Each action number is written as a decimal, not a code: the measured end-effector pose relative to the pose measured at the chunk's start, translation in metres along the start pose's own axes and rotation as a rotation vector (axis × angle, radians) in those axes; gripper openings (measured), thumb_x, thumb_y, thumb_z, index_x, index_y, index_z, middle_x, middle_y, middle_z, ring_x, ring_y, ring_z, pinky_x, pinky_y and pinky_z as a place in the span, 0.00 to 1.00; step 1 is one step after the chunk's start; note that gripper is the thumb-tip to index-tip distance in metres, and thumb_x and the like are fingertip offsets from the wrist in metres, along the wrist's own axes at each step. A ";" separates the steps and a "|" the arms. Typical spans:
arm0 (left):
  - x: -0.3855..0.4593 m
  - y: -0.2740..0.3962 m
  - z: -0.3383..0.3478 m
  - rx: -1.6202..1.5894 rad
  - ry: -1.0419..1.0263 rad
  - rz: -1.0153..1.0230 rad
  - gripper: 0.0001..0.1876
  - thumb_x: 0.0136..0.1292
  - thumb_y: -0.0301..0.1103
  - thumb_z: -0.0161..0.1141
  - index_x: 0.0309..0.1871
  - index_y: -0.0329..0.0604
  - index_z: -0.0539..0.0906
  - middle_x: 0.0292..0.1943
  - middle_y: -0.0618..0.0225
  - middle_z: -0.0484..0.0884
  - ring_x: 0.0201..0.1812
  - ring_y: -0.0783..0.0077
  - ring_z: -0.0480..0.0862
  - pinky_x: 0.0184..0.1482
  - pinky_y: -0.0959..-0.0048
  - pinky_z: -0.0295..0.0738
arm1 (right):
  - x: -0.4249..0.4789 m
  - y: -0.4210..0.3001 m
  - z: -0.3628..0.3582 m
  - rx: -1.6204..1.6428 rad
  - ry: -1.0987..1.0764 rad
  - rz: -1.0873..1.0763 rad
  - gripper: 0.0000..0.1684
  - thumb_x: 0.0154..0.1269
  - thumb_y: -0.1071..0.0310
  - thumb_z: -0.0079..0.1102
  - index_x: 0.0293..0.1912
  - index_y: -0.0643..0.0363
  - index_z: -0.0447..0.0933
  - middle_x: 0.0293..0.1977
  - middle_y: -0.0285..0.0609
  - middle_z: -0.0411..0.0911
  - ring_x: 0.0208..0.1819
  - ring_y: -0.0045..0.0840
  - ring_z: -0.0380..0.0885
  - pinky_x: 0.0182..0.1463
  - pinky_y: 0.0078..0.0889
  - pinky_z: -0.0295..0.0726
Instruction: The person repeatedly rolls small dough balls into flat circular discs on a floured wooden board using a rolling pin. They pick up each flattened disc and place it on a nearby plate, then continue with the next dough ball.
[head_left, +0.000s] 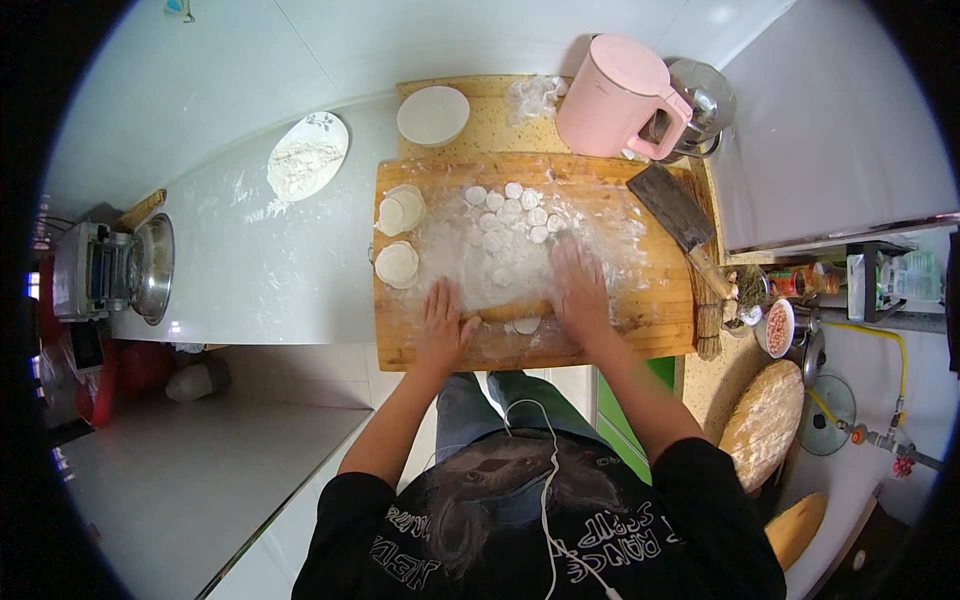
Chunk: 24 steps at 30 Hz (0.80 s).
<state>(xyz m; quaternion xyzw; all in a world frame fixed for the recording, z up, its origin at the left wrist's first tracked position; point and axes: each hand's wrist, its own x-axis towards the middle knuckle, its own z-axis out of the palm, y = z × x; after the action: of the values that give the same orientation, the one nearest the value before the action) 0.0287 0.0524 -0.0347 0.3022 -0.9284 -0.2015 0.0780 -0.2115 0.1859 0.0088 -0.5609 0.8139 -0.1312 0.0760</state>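
Observation:
A wooden rolling pin (514, 310) lies crosswise between my hands on the floured wooden board (645, 330). My left hand (444, 319) rests flat at its left end, fingers forward. Over its right end is my right hand (581, 292), blurred. Under and just below the pin shows a small dough round (527, 325). Farther up the board lie several floured dough pieces (512, 210). Two stacks of thin dough wrappers, an upper stack (401, 210) and a lower stack (397, 264), are at the board's left edge.
A cleaver (671, 206) lies at the board's right, beside a straw brush (707, 322). Behind stand a pink kettle (619, 97) and a white bowl (433, 116). A plate of flour (307, 157) and a metal basin (154, 268) are left; a bowl of pink pieces (778, 328) is right.

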 end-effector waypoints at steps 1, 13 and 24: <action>0.011 0.002 -0.004 0.002 0.049 -0.030 0.43 0.62 0.55 0.56 0.72 0.34 0.55 0.73 0.46 0.53 0.74 0.45 0.53 0.73 0.52 0.46 | 0.011 0.009 0.006 0.032 0.050 0.032 0.38 0.67 0.55 0.46 0.72 0.57 0.52 0.72 0.52 0.50 0.74 0.48 0.48 0.74 0.55 0.44; 0.012 0.006 -0.017 0.008 -0.092 0.033 0.45 0.64 0.57 0.54 0.73 0.33 0.52 0.73 0.46 0.53 0.74 0.46 0.53 0.73 0.54 0.47 | 0.006 0.021 0.014 0.026 0.045 0.044 0.38 0.66 0.55 0.50 0.71 0.57 0.54 0.73 0.51 0.50 0.73 0.46 0.50 0.73 0.57 0.46; -0.022 0.003 -0.019 -0.004 -0.144 0.137 0.43 0.65 0.58 0.52 0.74 0.38 0.53 0.74 0.45 0.51 0.74 0.46 0.51 0.72 0.52 0.47 | -0.029 0.021 0.016 0.016 -0.042 -0.056 0.36 0.66 0.55 0.50 0.70 0.59 0.57 0.72 0.51 0.52 0.73 0.47 0.51 0.73 0.55 0.46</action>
<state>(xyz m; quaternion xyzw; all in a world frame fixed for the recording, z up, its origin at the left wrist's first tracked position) 0.0502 0.0614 -0.0168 0.2225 -0.9497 -0.2189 0.0250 -0.2150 0.2182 -0.0133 -0.5853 0.7952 -0.1279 0.0939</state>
